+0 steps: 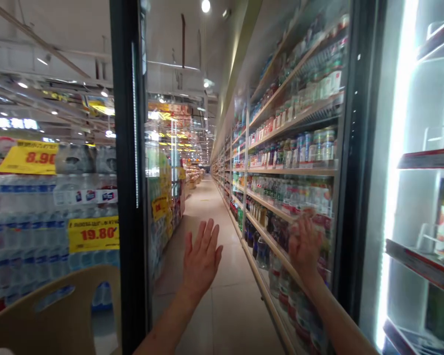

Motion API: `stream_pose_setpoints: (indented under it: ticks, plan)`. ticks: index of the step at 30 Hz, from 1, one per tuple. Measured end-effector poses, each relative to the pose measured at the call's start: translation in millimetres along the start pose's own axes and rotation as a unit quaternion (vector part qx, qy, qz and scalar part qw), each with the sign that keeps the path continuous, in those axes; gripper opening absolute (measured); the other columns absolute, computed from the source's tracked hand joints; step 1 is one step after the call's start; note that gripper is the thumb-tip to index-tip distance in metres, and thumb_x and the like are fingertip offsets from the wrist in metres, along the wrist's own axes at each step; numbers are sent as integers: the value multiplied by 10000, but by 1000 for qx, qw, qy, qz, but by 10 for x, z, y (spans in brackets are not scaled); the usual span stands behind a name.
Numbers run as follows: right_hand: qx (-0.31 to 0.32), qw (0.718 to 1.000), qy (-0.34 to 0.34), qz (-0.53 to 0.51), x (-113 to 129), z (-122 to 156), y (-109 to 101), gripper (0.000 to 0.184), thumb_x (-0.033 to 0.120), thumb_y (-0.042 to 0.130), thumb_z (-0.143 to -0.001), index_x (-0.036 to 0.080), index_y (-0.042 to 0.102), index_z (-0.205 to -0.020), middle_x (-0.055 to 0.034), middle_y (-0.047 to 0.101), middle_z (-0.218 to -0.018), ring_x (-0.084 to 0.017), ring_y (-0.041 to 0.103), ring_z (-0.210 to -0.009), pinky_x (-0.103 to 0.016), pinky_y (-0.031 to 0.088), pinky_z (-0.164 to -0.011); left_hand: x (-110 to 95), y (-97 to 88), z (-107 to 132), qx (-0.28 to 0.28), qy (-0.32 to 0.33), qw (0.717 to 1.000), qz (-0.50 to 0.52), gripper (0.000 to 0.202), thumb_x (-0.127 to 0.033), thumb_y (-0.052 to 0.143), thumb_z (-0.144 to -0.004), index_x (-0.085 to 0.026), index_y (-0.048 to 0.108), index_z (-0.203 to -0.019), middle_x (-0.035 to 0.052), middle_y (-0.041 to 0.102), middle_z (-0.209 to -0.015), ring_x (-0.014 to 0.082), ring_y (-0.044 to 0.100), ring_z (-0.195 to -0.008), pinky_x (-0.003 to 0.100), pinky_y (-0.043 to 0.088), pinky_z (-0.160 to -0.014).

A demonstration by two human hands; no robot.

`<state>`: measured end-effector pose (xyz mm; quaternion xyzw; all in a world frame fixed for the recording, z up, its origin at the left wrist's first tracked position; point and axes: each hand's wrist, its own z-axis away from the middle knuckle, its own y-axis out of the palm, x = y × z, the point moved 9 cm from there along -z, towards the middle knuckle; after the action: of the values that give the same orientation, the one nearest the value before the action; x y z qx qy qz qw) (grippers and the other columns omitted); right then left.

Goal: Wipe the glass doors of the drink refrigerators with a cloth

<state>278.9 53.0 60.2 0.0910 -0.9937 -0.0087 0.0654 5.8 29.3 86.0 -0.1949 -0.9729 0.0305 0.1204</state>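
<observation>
A: Where was the glass door [240,182]?
B: Straight ahead of both hands, its long axis upright, left post [128,172] and right post [360,162] black. Lit shelving [427,159] lay beyond the right post; I judged the door swung open from it.
A: Left hand [202,261]?
B: Bare, fingers extended and slightly spread, back toward the camera, nothing in the grasp. It faced the pane between the posts.
A: Right hand [306,241]?
B: Blurred. Fingers looked loosely bent; couldn't tell whether they gripped anything. It was raised toward the pane too.
A: Which was nearer?
B: Sideways, the right hand to its post. In depth, uncertain; contact with the glass couldn't be confirmed for either.
A: Anything close by?
B: Packed bottles [25,231] left of the left post, and a slotted beige panel [107,296] low in front of them.
</observation>
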Motion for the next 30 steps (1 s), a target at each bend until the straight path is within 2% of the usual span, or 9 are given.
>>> stream_pose_setpoints:
  ticks: [3,9,11,14,16,21,23,27,30]
  plan:
    - [-55,987,147,29,-456,-26,-104,503,272,348,-879,153,377,-1367,-200,440,-1378,-307,380,-1308,-623,254,-1021,-21,-12,-10,-3,4,1000,1,639,-226,472,-883,-182,169,-1444,99,498,-1332,166,231,-1364,398,119,-1142]
    - [59,988,-133,-48,463,295,51,502,185,456,-854,271,393,-1344,-100,471,-1378,-238,391,-1310,-520,225,-1086,-6,-5,-7,-7,3,1000,3,631,-225,480,-881,-183,189,-1440,106,509,-1322,163,218,-1367,395,126,-1140]
    - [53,995,-85,-19,222,378,9,495,217,429,-870,247,372,-1361,-126,457,-1384,-257,386,-1311,-549,225,-1075,0,-4,3,-3,3,1000,5,623,-220,479,-881,-181,201,-1437,112,505,-1324,169,232,-1363,396,133,-1138]
    - [-14,994,105,40,-442,486,-147,506,284,342,-900,179,319,-1395,-194,416,-1397,-304,369,-1315,-615,268,-1019,-29,-1,14,1,0,1000,11,617,-220,477,-880,-180,211,-1435,120,487,-1339,186,250,-1357,415,130,-1136]
    - [-33,988,145,44,-535,554,-175,510,286,332,-904,165,309,-1399,-209,407,-1398,-314,354,-1323,-625,295,-997,-90,16,13,3,3,1000,20,619,-220,476,-880,-180,206,-1436,119,490,-1337,186,252,-1357,420,123,-1137]
    - [42,995,-82,-31,298,479,40,500,176,455,-867,239,374,-1356,-139,445,-1393,-253,377,-1319,-548,259,-1069,-226,53,15,-2,18,999,37,598,-212,469,-883,-190,228,-1430,98,537,-1298,168,289,-1345,396,112,-1140]
    - [18,997,-68,-24,338,338,19,495,180,451,-870,228,376,-1357,-143,454,-1384,-259,396,-1307,-560,242,-1070,-194,40,42,1,21,999,38,589,-210,464,-885,-188,236,-1427,100,537,-1299,174,312,-1336,402,113,-1140]
    - [-73,995,71,-4,289,65,-60,492,209,398,-894,162,352,-1381,-192,410,-1403,-288,363,-1323,-580,246,-1051,30,-50,143,22,22,999,10,614,-166,474,-869,-161,223,-1430,128,500,-1331,180,270,-1356,418,119,-1138]
    - [-25,996,-39,-73,1121,55,84,488,172,409,-879,178,372,-1366,-151,446,-1389,-246,313,-1355,-532,193,-1099,239,-177,190,23,12,1000,-1,638,-137,477,-854,-141,209,-1433,156,418,-1395,192,218,-1377,423,131,-1136]
